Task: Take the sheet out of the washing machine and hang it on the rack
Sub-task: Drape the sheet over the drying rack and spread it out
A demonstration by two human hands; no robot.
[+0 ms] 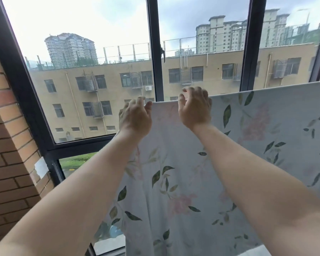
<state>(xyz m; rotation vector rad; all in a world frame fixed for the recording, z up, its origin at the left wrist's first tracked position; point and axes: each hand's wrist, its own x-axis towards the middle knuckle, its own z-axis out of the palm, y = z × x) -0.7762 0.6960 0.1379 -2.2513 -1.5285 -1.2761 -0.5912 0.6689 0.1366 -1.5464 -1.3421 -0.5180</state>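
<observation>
Left hand (pixel 135 118): at my sheet's (pixel 175 159) left end, grip unclear.
Right hand (pixel 194 109): loose, holding nothing.
Risk: uneven drape could slide off (rack hidden).

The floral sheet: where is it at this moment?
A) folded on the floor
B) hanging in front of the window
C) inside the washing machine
B: the floral sheet hangs down from a straight top edge, in front of the window.

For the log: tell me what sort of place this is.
Probably an enclosed balcony used for drying laundry: a floral sheet hangs before dark-framed windows, a brick wall stands left, and apartment blocks lie outside.
</observation>
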